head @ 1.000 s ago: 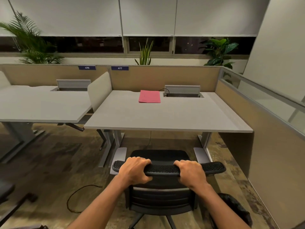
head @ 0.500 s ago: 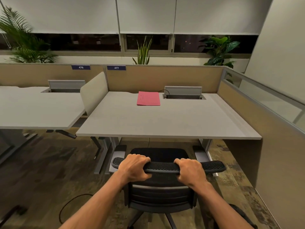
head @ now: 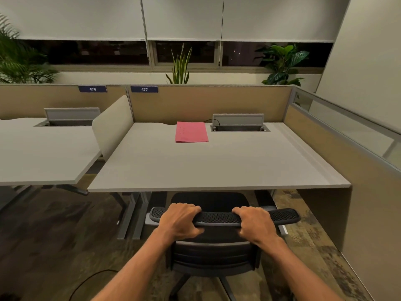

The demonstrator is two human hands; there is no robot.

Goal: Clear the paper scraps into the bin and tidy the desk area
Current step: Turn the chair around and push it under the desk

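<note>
A black mesh office chair (head: 217, 253) stands right in front of the grey desk (head: 217, 168), its seat partly under the front edge. My left hand (head: 180, 222) grips the top rail of the backrest on the left. My right hand (head: 256, 224) grips the same rail on the right. A pink paper folder (head: 191, 131) lies flat near the back of the desk, left of an open cable tray (head: 238, 124). No paper scraps or bin show in the head view.
A second grey desk (head: 43, 153) stands to the left behind a low divider (head: 112, 127). Tan partition panels (head: 208, 103) close off the back and right side. A black cable (head: 86, 283) loops on the patterned carpet at lower left. Plants line the window sill.
The chair has rolled forward toward the desk with both hands still on its backrest, and its seat now slides under the front edge. The view has moved closer to the desk.
</note>
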